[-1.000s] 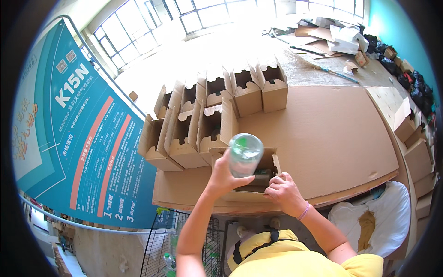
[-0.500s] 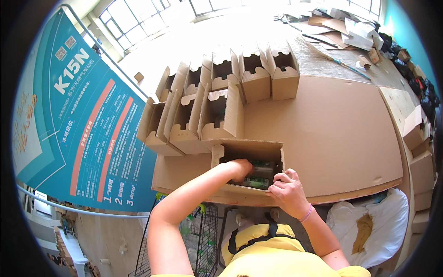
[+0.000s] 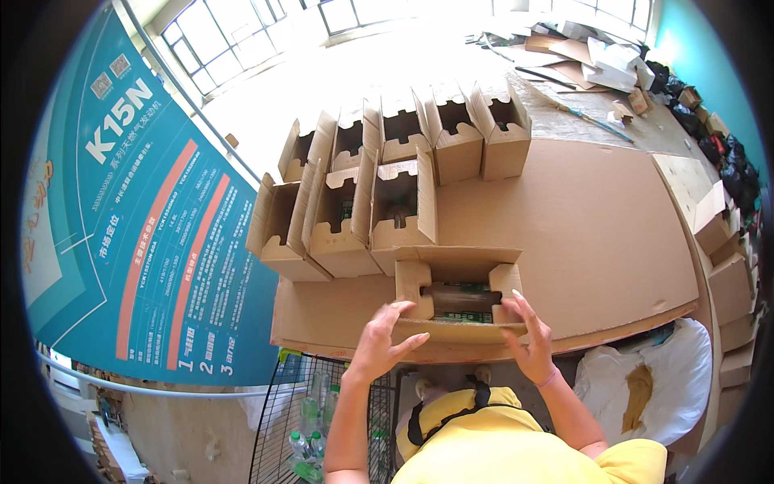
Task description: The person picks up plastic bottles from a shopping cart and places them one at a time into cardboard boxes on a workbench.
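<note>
In front of me an open brown cardboard box stands near the table's front edge, its long back flap raised and its notched end flaps folded partway in. Through the opening show clear bottles with green labels; their lower parts are hidden. My left hand is open at the box's near left corner, its fingertips against the left end flap and its thumb stretched apart. Over at the near right corner my right hand is open too, fingers apart and touching the right end flap.
Several open boxes stand in two rows at the table's back left. Cardboard covers the tabletop. Below its front edge are a black wire basket of green-capped bottles and a white sack. A teal banner rises at left.
My left hand has come out of the box to its near left corner. The right hand's fingers have spread at the right end. End flaps now fold inward over the opening.
</note>
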Demonstrator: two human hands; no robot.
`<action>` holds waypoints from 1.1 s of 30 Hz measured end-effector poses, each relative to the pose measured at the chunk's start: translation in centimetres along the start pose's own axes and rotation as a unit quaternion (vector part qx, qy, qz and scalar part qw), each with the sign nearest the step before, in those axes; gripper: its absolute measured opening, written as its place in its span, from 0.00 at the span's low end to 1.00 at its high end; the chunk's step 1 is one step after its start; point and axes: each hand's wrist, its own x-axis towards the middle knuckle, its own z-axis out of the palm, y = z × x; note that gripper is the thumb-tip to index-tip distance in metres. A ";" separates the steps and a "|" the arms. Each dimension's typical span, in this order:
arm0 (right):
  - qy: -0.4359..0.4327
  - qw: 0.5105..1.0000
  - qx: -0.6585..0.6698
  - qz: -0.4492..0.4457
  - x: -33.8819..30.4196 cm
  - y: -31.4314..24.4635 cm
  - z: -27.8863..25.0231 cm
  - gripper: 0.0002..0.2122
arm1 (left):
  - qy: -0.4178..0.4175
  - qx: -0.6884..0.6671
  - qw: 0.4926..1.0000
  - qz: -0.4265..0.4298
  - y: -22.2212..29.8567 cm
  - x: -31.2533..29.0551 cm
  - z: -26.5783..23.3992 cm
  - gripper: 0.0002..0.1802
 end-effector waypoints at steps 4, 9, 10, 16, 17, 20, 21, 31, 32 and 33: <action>0.074 0.990 -0.009 0.122 0.8 1.8 2.1 0.29 | 0.039 -0.035 0.994 -0.096 -1.3 2.3 0.8 0.26; 0.167 0.979 -0.036 0.112 1.5 2.5 4.1 0.32 | 0.213 0.146 0.945 0.199 -0.6 8.0 -0.4 0.26; 0.181 0.974 -0.017 0.132 1.2 2.2 4.4 0.32 | 0.168 0.172 0.946 0.219 -1.5 8.8 -0.6 0.27; 0.271 0.930 0.027 0.247 -2.9 2.8 6.7 0.25 | -0.113 0.188 0.950 0.221 -2.8 9.0 -2.3 0.32; 0.278 0.922 0.056 0.263 -3.4 2.7 6.8 0.23 | -0.102 0.194 0.940 0.262 -3.8 8.8 -2.2 0.35; 0.311 0.911 0.060 0.264 -3.0 2.5 7.5 0.18 | -0.133 0.207 0.923 0.297 -4.9 8.8 -2.3 0.46; 0.324 0.910 0.047 0.256 -2.5 2.8 7.6 0.16 | -0.152 0.211 0.920 0.294 -4.6 8.9 -2.4 0.49; 0.399 0.900 0.012 0.178 2.5 6.6 8.1 0.11 | -0.217 0.236 0.907 0.272 -3.2 9.9 -1.2 0.54; 0.402 0.899 0.021 0.174 3.1 7.5 7.9 0.11 | -0.210 0.237 0.907 0.277 -3.0 9.5 -0.7 0.54; 0.406 0.897 0.036 0.170 4.0 8.3 7.7 0.11 | -0.199 0.244 0.908 0.278 -2.4 8.7 -0.4 0.54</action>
